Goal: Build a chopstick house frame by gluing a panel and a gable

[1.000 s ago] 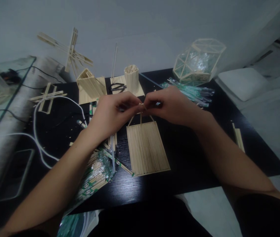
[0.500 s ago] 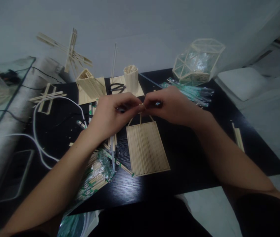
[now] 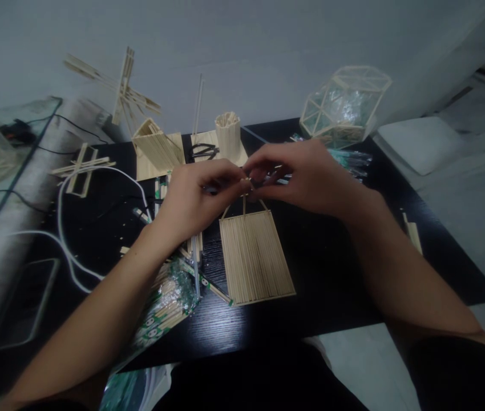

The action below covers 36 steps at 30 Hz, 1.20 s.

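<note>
Both hands meet above the far edge of a flat panel of glued wooden sticks lying on the black table. My left hand pinches the tips of thin sticks that rise from the panel's far edge into a peak. My right hand hovers at the same peak with curled fingers around a small dark object that I cannot make out. The fingertips of both hands almost touch.
Packs of wrapped sticks lie front left, more wrappers at the back right. A stick windmill, a stick cup, scissors, a geometric stick frame and white cables crowd the back and left.
My right hand has lifted slightly and loosened its fingers, shifting a little to the right. The left hand keeps its pinch on the stick tips.
</note>
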{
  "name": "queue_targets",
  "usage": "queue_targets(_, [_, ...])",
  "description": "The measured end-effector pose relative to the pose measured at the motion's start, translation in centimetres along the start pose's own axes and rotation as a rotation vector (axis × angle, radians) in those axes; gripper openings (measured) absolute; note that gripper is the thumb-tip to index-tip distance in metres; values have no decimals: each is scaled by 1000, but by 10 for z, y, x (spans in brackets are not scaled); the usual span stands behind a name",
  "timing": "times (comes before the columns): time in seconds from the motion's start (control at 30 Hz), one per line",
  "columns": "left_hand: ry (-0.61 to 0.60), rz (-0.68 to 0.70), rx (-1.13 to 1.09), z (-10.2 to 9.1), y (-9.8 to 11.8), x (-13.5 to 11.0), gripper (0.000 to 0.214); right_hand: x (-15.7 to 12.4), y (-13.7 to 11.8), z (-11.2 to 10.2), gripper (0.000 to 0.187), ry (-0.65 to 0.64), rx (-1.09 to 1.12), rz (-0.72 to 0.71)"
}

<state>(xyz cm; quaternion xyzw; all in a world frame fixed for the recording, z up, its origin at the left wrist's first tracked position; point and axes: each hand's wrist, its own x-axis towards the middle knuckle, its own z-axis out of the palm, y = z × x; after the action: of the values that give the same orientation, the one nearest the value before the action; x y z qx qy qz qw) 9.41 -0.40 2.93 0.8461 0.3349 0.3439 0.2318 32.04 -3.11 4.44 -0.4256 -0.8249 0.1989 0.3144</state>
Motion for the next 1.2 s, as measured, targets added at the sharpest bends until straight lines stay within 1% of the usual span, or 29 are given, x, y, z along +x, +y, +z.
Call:
queue_targets(0.07, [-3, -14, 4, 0, 0, 0, 11, -1, -3, -4, 23, 37, 28, -51])
queue_targets(0.2, [5, -17, -9, 0, 0, 0, 12, -1, -7, -7, 10, 49, -34, -143])
queue_targets(0.27, [0, -19, -16, 1, 0, 0, 13, -1, -8, -6, 6, 30, -47, -133])
queue_targets(0.33, [-5, -22, -23, 1, -1, 0, 14, 0, -8, -5, 6, 10, -50, -94])
queue_targets(0.43, [3, -30, -26, 1, -2, 0, 13, 0, -7, -3, 6, 26, -51, -56])
queue_targets(0.63, [5, -31, -41, 2, -3, 0, 12, -1, -5, -1, 10, 57, -61, -54])
queue_targets(0.97, [-4, -62, -43, 1, -8, 0, 13, -1, -9, -2, 11, 17, -59, -18])
queue_targets(1.2, [-3, -72, -60, 2, -9, -1, 16, 0, -5, 4, 12, 71, -59, -5])
